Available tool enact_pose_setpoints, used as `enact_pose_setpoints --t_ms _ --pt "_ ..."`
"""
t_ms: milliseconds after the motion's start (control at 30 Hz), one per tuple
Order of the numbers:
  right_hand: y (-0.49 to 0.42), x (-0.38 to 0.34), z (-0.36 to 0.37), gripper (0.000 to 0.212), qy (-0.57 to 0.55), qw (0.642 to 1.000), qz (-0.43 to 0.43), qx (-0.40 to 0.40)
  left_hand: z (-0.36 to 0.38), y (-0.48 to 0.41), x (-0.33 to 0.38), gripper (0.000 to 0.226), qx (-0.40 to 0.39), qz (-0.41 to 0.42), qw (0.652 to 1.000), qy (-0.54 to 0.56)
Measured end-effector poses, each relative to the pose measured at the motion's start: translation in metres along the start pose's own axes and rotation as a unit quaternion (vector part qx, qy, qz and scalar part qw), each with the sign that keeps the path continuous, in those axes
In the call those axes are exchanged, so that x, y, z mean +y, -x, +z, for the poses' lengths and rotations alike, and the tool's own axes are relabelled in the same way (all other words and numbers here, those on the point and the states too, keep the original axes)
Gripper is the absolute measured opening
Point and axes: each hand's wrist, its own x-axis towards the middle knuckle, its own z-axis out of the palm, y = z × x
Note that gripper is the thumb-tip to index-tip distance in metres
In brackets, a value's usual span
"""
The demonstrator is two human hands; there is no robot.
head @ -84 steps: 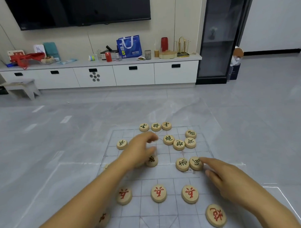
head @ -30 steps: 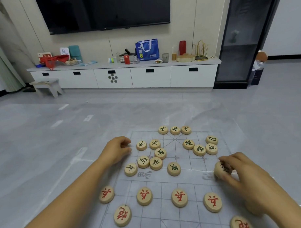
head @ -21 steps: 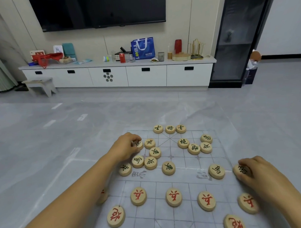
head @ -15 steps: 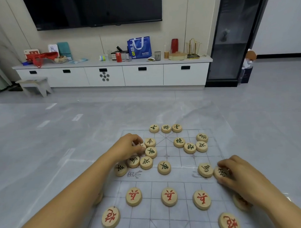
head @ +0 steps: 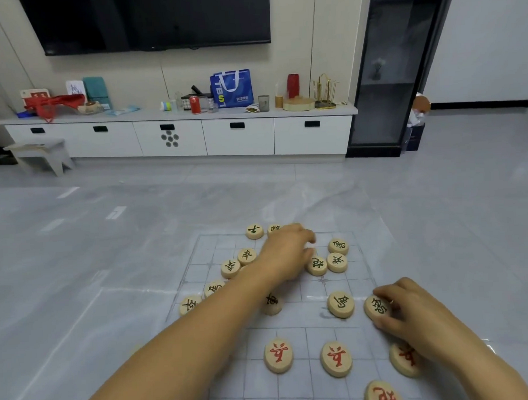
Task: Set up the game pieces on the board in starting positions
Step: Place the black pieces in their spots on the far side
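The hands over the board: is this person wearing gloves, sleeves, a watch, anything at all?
Nothing worn shows. The left hand and right hand are bare, without gloves. The left forearm and right forearm are bare to the frame's edge: no sleeves, watch or bracelet in sight. Whether any finger carries a ring is too small to tell.
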Motion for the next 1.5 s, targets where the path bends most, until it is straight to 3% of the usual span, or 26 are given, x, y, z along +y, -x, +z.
enact_pose_setpoints --t_ms 233,400,533,767,1033,1167,1367,1500 --pt "-0.001 0.002 0.002 0.044 0.022 0.999 -0.026 0.011 0.04 -0.054 0.058 0.046 -0.069 -0.055 0.99 -0.11" --pt "-0.003 0.005 0.003 0.044 0.011 1.0 -0.016 0.008 0.028 -0.058 0.049 0.043 -0.023 -0.054 0.998 -0.005" --pt "-0.002 0.002 0.004 0.042 0.014 1.0 0.0 0.007 -0.017 -0.036 -0.007 0.055 0.021 -0.09 0.987 0.134" --pt "-0.006 -0.013 -0.004 0.037 -0.003 1.0 0.024 0.014 -0.051 0.029 -0.148 0.05 0.062 -0.252 0.959 0.113" --pt "-0.096 -0.039 -0.015 0.024 -0.031 0.999 0.033 0.026 -0.031 0.015 -0.145 0.049 0.058 -0.186 0.971 0.141" --pt "-0.139 -0.034 0.0 0.034 -0.053 0.996 0.057 0.031 -0.025 0.01 -0.147 0.052 0.047 -0.181 0.966 0.178" --pt "-0.156 -0.024 0.007 0.049 -0.131 0.989 0.07 -0.002 -0.023 0.007 -0.161 0.038 0.061 -0.202 0.946 0.246" --pt "-0.165 -0.021 0.007 0.043 -0.136 0.988 0.073 -0.027 -0.02 0.001 -0.159 0.039 0.078 -0.201 0.944 0.249"
